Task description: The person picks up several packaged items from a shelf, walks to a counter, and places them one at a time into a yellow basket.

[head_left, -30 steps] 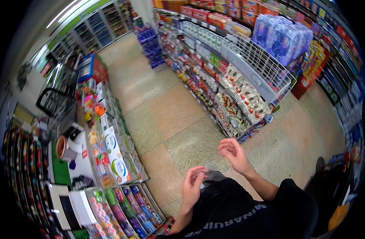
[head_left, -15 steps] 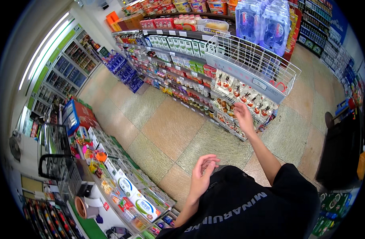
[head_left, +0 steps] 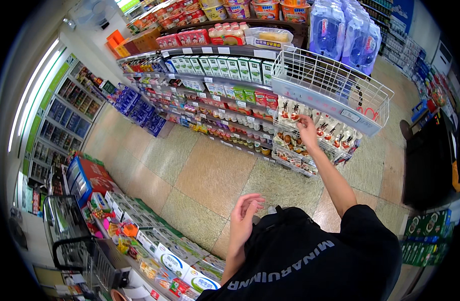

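1. Right hand [head_left: 306, 131], fingers bent, is at the white printed packets [head_left: 333, 132]; whether it grips one I cannot tell.
2. Those packets sit in a tier below the white wire basket [head_left: 326, 106], from the right hand's eleven o'clock round to three.
3. Left hand [head_left: 244, 216], at seven o'clock from the right, is loosely curled and empty.
4. Packets look light, pliable, probably slippery, perhaps crushable; pinching an upper edge seems safest.

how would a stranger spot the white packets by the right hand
Find the long shelf, then the white wire basket at its right end. Below it lies the row of white packets, partly behind the right hand. Red and black markings on white distinguish them from the brownish packs one tier down.
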Tool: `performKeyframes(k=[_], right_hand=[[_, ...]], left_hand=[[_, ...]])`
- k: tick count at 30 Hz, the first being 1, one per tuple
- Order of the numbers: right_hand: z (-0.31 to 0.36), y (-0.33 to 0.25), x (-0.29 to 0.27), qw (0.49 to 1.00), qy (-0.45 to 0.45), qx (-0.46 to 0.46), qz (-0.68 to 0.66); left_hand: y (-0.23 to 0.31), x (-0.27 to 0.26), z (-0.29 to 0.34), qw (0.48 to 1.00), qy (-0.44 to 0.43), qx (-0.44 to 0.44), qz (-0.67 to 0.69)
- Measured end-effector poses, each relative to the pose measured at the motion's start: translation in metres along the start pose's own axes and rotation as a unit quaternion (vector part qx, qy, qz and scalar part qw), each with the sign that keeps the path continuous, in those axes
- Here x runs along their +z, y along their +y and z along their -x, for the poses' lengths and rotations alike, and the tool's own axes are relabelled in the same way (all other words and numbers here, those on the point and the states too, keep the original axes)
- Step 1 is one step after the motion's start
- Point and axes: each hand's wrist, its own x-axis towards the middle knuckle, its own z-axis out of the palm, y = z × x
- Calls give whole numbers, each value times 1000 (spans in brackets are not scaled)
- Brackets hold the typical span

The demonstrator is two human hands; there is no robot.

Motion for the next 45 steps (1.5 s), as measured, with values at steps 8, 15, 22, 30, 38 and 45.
performKeyframes(k=[8,15,22,30,38,45], right_hand=[[-20,26,18,997,82,17,-1],[-2,0,20,991,126,-36,-14],[103,-65,33,992,75,45,-93],[259,-111,46,985,70,81,-132],[312,-132,17,990,76,13,-121],[308,-119,-22,978,92,10,-186]], left_hand=[[25,-81,-36,998,-53,-16,-22],[35,-124,-61,991,-127,-28,-29],[12,-128,-79,975,-213,-64,-26],[-25,-86,-92,957,-277,-64,-55],[-43,-34,-77,938,-328,-109,-13],[-46,9,-67,946,-307,-96,-32]])
